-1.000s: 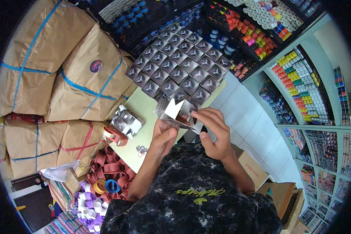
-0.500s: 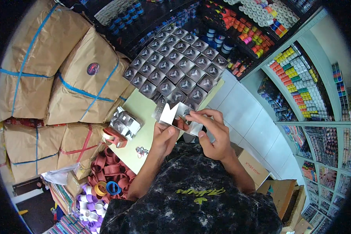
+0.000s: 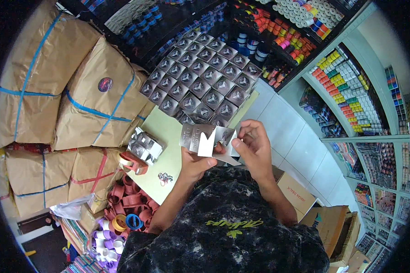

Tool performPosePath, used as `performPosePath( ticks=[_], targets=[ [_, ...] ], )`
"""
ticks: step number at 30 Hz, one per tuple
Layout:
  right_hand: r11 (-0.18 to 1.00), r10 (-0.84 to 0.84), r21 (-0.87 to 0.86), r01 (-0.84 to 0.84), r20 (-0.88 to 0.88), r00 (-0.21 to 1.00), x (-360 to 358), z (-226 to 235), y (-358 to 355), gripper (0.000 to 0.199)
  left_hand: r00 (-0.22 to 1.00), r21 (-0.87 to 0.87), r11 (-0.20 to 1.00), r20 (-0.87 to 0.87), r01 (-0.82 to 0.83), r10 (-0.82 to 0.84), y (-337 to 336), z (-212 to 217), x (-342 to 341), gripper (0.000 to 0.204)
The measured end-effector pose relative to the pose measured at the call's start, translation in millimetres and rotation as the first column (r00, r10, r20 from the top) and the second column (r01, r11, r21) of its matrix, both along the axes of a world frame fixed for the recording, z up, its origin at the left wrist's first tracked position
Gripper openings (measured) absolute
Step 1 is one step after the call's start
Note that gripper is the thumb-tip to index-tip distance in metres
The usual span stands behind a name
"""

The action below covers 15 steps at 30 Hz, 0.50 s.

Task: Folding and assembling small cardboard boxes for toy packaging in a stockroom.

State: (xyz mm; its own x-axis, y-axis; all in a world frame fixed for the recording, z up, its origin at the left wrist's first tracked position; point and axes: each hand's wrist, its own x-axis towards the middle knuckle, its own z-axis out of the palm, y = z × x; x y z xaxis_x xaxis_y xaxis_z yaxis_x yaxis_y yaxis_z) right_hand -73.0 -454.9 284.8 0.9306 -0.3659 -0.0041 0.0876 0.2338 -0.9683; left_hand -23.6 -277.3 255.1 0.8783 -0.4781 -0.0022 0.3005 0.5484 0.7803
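One open box [image 3: 222,135] sits between my gripping left hand [image 3: 194,163] and edge-pinching right hand [image 3: 254,148]; seemingly I'm shaping flaps [image 3: 206,148]; next calls for steadiness.

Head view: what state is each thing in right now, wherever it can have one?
Small box: open, its flaps sticking out
Left hand: gripping the small box
Right hand: at the box's right side, fingers bent; grip unclear
Boxes in rows: tops closed
Brown parcels: wrapped, bound with blue or red straps, stacked
Cardboard carton at lower right: open
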Motion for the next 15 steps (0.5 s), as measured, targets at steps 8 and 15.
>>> performPosePath(
  ticks=[8,15],
  targets=[
    [0.975,0.12,0.202,-0.097,-0.105,0.987,-6,1,-2,0.049,0.997,0.112,0.993,0.076,-0.02,0.011,-5,0,0,0.083],
    [0.952,0.033,0.305,-0.007,-0.082,0.996,-13,16,-8,0.054,0.997,0.185,0.983,0.082,-0.011,-0.004,-4,-10,2,0.085]
  ],
)
